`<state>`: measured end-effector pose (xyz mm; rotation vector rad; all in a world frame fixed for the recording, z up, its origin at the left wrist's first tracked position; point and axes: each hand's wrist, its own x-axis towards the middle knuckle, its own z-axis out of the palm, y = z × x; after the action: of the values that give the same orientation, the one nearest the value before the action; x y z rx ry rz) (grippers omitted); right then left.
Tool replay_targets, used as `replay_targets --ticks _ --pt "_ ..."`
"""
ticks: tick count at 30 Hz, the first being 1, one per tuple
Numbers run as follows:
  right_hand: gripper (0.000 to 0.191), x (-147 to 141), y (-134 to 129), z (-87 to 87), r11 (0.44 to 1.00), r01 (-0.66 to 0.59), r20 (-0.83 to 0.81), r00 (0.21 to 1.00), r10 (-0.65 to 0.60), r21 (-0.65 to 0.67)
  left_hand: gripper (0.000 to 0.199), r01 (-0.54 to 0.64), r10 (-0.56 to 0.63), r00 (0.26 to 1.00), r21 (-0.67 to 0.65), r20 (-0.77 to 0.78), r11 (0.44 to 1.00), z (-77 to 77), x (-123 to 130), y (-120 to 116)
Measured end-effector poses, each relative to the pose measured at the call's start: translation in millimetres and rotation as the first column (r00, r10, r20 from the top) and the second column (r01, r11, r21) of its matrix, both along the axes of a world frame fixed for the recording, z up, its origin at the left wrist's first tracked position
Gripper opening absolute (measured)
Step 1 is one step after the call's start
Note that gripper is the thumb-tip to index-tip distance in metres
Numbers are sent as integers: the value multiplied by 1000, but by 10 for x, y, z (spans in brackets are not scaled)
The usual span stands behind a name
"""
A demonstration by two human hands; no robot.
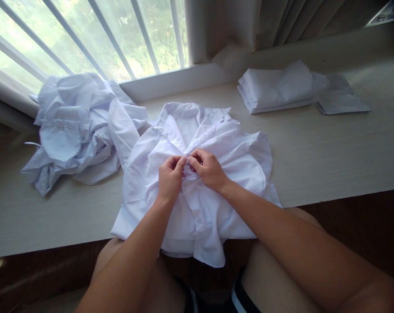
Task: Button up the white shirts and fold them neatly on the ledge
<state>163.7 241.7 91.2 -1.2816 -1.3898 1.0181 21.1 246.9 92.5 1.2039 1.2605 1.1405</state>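
A white shirt [213,208] lies spread over the front edge of the ledge, its collar toward the window and its lower end hanging over the edge. At the front opening below the collar, my left hand [171,177] pinches the shirt's fabric. My right hand [208,168] pinches the same opening just beside it, the fingertips of both hands almost touching. Whether a button sits between the fingers is too small to tell. The placket runs down from my hands toward my lap.
Crumpled white clothing [82,130] is heaped at the left and meets the shirt. Folded white cloth [278,87] lies at the back right, with a flat white piece [342,95] beside it. Behind the pale ledge [327,156] are a barred window and curtains. My legs are below the edge.
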Motion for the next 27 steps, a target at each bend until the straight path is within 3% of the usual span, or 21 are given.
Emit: replay_targets --ticks 15,27 --pt "25 -13 18 -47 1000 -17 -67 998 17 -10 27 16 -7 994 -85 105 996 -29 -7 23" --pt "25 12 13 -23 1000 -8 -18 1000 7 -29 22 11 1 995 -114 99 993 24 4 12"
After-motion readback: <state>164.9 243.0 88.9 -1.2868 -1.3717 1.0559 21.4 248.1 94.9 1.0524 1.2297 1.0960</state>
